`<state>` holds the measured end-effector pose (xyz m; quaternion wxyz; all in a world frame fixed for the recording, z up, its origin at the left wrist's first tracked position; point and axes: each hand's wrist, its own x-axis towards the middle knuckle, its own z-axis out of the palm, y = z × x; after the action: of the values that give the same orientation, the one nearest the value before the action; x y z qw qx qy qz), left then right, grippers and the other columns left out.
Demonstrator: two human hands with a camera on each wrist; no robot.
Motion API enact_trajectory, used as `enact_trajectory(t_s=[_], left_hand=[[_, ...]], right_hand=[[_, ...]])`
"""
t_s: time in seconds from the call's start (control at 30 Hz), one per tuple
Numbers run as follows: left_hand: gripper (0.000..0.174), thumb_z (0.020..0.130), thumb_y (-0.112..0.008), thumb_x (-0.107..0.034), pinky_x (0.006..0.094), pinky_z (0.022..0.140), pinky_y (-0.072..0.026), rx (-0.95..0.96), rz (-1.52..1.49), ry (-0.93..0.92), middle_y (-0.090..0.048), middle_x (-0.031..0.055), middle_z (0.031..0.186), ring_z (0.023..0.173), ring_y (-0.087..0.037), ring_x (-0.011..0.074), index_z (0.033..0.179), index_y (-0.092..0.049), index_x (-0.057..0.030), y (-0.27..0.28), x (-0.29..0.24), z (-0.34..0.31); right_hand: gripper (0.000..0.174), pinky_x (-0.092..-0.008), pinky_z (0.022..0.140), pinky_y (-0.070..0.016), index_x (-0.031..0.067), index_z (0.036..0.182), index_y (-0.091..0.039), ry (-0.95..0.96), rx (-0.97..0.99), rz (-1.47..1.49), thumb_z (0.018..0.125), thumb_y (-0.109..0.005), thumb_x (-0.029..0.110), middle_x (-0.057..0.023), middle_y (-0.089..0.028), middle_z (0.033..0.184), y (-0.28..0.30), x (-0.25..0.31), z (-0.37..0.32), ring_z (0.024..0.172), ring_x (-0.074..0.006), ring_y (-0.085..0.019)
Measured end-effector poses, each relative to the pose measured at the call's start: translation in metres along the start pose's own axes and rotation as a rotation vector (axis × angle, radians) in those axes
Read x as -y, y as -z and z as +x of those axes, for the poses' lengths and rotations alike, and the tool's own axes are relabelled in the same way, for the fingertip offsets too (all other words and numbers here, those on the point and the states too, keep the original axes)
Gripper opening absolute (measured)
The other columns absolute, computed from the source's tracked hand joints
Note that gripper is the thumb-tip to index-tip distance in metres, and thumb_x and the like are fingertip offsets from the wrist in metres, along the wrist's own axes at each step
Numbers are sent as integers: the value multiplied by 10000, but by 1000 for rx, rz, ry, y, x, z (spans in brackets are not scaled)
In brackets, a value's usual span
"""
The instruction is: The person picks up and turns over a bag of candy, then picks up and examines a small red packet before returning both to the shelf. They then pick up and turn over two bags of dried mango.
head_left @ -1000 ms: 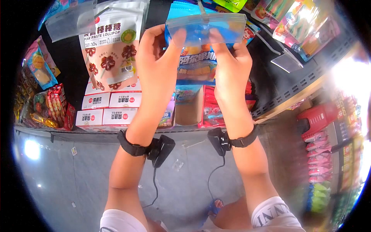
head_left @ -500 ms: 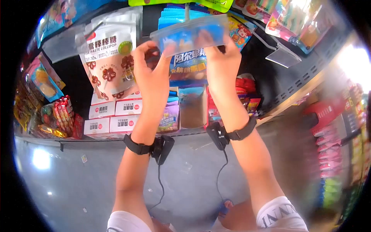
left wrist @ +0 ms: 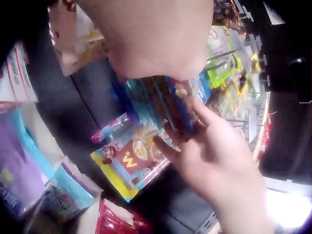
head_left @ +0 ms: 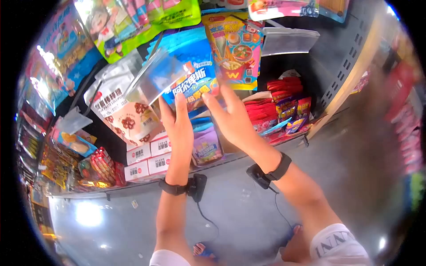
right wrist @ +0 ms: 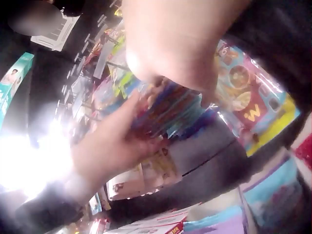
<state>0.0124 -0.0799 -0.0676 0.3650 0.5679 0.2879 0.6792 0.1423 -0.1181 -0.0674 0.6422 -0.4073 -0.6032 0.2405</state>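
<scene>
Grasping the blue packets point(head_left: 188, 86) from both sides, the left hand point(head_left: 179, 131) and right hand point(head_left: 235, 119) set thumbs on the front and curl fingers behind. The packets are just right of the lollipop pouch point(head_left: 131, 113); white boxes point(head_left: 148, 157) sit below that pouch.
</scene>
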Motion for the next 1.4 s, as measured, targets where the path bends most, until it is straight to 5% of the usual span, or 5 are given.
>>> enact_trajectory(t_s=[0.3, 0.53, 0.8, 1.03, 1.4], left_hand=[[458, 932, -668, -90, 390, 943, -462, -437, 461, -558, -451, 128, 1312, 1028, -556, 234, 1318, -435, -7, -3, 10, -6], [294, 749, -666, 33, 382, 694, -498, 24, 460, -1162, -563, 122, 1008, 784, -586, 288, 990, -545, -84, 5, -11, -27], [241, 759, -703, -11, 377, 720, -542, 631, 646, -629, -627, 84, 985, 861, -650, 311, 971, -610, -79, -27, 61, -60], [398, 781, -777, -210, 459, 935, -458, 775, 1220, -344, -559, 129, 1140, 1079, -546, 351, 1102, -602, -54, 7, 88, -60], [522, 742, -803, -341, 452, 835, -534, 1141, 1416, 110, -638, 168, 1113, 1057, -623, 352, 1098, -592, -21, 54, 93, -40]], right_hand=[[513, -362, 984, -453, -57, 1365, -470, 25, -73, 20, 997, -589, 281, -237, -598, 1282, 21, -24, -13, 1172, -300, -600], [347, -414, 835, -521, 18, 1134, -609, -68, 83, -493, 984, -589, 330, -182, -681, 1046, 87, -38, -17, 980, -349, -659], [375, -462, 783, -555, 35, 1005, -689, -273, 740, -1154, 882, -652, 388, -197, -709, 953, 121, -67, -45, 915, -376, -692], [157, -465, 729, -574, 35, 866, -725, -110, 789, -1181, 766, -633, 113, -201, -720, 912, 104, -87, -54, 857, -332, -724], [289, -432, 809, -501, 92, 1080, -658, -499, 853, -1247, 813, -742, 167, -148, -672, 1084, 152, -52, -18, 1014, -345, -637]])
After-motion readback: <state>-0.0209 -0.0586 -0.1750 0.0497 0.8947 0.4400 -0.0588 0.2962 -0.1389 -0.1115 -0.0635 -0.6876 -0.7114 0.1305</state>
